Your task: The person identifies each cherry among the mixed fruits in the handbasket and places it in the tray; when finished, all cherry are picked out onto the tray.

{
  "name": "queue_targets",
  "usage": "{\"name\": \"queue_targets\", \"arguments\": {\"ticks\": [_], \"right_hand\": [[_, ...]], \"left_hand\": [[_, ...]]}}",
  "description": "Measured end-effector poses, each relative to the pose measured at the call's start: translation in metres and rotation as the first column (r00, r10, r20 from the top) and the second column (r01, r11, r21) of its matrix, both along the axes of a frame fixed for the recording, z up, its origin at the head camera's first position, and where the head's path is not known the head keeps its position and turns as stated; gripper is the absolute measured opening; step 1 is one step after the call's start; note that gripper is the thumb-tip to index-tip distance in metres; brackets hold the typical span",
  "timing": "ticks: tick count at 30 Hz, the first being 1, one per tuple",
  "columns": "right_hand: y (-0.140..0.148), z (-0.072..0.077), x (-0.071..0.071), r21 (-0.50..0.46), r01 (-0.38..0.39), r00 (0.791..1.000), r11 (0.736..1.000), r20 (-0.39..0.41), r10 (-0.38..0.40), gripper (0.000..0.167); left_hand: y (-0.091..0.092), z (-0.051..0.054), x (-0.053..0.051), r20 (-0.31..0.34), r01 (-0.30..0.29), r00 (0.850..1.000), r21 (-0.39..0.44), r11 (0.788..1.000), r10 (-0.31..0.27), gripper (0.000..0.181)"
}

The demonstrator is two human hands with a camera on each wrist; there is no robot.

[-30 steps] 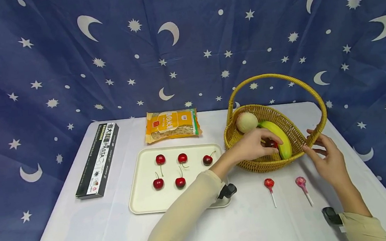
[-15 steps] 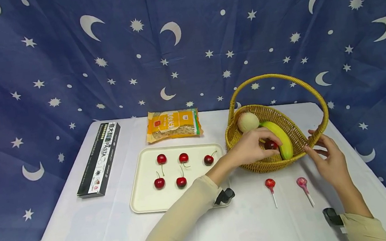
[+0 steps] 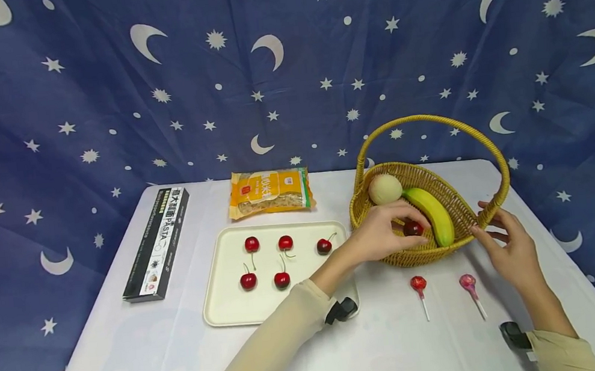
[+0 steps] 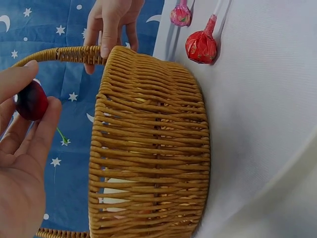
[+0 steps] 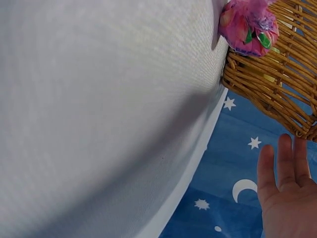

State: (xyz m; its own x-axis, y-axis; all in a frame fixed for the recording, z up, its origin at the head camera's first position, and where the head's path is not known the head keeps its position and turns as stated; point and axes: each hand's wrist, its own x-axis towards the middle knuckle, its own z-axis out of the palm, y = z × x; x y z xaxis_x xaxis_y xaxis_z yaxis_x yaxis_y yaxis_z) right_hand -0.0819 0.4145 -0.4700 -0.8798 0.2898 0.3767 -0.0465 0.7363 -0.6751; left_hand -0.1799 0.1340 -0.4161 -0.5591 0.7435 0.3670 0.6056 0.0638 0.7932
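Note:
Over the front of a yellow wicker basket (image 3: 408, 258), my left hand (image 3: 381, 232) pinches a dark red cherry (image 4: 31, 100) between thumb and fingers. In the left wrist view a green stem shows below that cherry. At the basket's right end, my right hand (image 3: 512, 247) holds the base of the handle, thumb in front and fingers behind. Inside the basket lie a yellow banana (image 3: 432, 210) and a pale round fruit (image 3: 385, 189). Several stemmed cherries rest on a cream tray (image 3: 223, 311), one of them a cherry (image 3: 282, 281) near its middle.
A red lollipop (image 3: 418, 283) and a pink lollipop (image 3: 468, 281) lie in front of the basket. Behind the tray sits an orange food packet (image 3: 271, 192). A black-and-white pasta box (image 3: 155, 246) lies at the left. The basket's tall handle (image 3: 426, 116) arches above it.
My left hand has drawn slightly back to the left with the cherry, away from the banana. My right hand stays at the basket's end. The whole head view has shifted a little.

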Motion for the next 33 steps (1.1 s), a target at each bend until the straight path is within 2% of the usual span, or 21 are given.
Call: {"name": "queue_targets", "arguments": {"ticks": [6,11,16,24,28,33], "right_hand": [[0.001,0.000,0.000,-0.001,-0.005,1.000,1.000,-0.008,0.005,0.057],[0.001,-0.002,0.000,-0.004,0.000,1.000,1.000,-0.002,0.000,0.057],[0.001,-0.003,0.001,-0.004,0.000,1.000,1.000,0.000,0.000,0.058],[0.004,-0.001,0.001,-0.002,-0.004,1.000,1.000,-0.015,0.004,0.057],[0.004,-0.001,0.001,-0.002,-0.003,1.000,1.000,-0.013,0.003,0.058],[0.003,-0.001,0.000,-0.007,0.002,1.000,1.000,-0.010,-0.002,0.058]], "left_hand": [[-0.011,0.000,0.005,0.042,-0.006,0.999,0.060,0.998,0.004,0.024],[-0.024,0.004,0.010,0.010,-0.034,0.999,0.051,0.998,0.033,0.023],[-0.047,0.010,0.016,-0.014,-0.058,0.998,0.051,0.997,0.059,0.023],[-0.074,0.013,0.019,0.009,-0.079,0.997,0.075,0.994,0.079,0.022],[-0.085,0.011,0.020,0.012,-0.098,0.995,0.070,0.993,0.098,0.022],[-0.101,0.005,0.021,-0.020,-0.144,0.989,0.064,0.988,0.145,0.022]]}}
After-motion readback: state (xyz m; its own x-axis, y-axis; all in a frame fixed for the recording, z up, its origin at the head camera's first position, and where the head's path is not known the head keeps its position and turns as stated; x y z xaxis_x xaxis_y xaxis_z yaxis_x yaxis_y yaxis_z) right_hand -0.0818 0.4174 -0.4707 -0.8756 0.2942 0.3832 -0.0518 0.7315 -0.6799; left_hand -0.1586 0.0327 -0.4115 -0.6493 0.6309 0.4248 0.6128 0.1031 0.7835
